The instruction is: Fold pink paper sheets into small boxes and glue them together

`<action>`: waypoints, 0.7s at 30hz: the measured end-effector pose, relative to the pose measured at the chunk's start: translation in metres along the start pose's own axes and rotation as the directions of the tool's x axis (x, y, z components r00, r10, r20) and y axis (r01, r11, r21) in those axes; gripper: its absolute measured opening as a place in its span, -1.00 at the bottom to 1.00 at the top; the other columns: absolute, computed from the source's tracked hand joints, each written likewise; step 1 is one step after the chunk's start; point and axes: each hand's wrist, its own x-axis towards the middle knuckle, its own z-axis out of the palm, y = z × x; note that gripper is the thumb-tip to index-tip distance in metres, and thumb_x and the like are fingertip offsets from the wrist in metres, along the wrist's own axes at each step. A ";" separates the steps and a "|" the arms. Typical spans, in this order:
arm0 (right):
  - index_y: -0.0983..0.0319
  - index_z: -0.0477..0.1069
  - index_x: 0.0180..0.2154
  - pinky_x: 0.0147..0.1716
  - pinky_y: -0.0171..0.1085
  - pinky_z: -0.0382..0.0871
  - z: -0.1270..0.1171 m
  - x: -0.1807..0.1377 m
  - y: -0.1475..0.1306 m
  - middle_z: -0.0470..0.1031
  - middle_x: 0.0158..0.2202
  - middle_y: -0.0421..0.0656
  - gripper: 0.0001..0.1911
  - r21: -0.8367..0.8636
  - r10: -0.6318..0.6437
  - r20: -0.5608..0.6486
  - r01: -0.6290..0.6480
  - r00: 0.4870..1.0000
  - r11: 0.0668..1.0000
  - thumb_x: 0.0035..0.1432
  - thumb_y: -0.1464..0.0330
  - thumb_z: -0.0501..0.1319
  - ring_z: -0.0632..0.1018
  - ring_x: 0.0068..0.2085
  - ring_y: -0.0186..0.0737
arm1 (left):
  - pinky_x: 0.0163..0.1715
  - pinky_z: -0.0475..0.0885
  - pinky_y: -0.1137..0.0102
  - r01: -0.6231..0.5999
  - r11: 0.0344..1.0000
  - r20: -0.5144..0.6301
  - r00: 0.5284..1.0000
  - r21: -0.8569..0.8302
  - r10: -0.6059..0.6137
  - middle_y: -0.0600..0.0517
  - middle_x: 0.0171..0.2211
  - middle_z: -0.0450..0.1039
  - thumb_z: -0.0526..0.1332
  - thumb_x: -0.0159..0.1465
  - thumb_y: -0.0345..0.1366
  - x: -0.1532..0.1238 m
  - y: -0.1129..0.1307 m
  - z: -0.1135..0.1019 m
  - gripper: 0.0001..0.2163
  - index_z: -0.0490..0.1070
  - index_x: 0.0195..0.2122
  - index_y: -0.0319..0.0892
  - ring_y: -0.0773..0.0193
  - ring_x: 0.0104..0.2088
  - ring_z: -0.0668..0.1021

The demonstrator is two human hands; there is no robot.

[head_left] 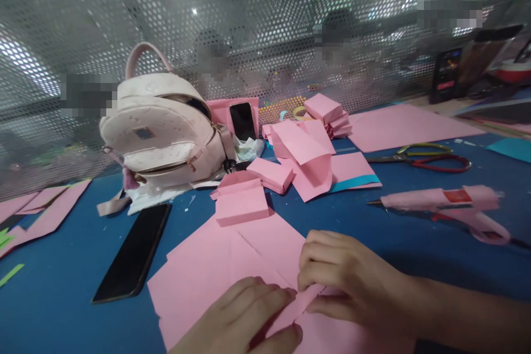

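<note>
A pink paper sheet (pixel 215 271) lies creased on the blue table (pixel 62 298) right in front of me. My left hand (pixel 244 321) and my right hand (pixel 344 279) meet at its near edge. Both pinch a narrow folded flap of the pink paper (pixel 301 301) between curled fingers and thumbs. Just beyond the sheet sits a folded pink paper box (pixel 241 204).
A black phone (pixel 135 251) lies left of the sheet. A pale pink backpack (pixel 161 133) stands behind it, with another phone (pixel 243 120) propped beside it. More pink folded boxes (pixel 327 113) and sheets are at the back. Scissors (pixel 431 159) and a pink glue gun (pixel 448 204) lie at the right.
</note>
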 end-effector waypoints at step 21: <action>0.18 0.45 -0.26 -0.20 -0.23 0.18 0.002 -0.003 0.004 0.51 -0.30 -0.20 -0.93 -0.020 -0.044 -0.026 0.043 0.999 0.999 0.28 0.33 0.28 0.40 -0.21 -0.21 | -0.10 0.55 0.35 0.018 0.998 0.031 0.999 -0.062 -0.016 -0.05 -0.10 0.56 0.11 0.45 -0.34 -0.005 0.001 0.002 -0.81 0.48 -0.02 -0.17 0.24 -0.15 0.59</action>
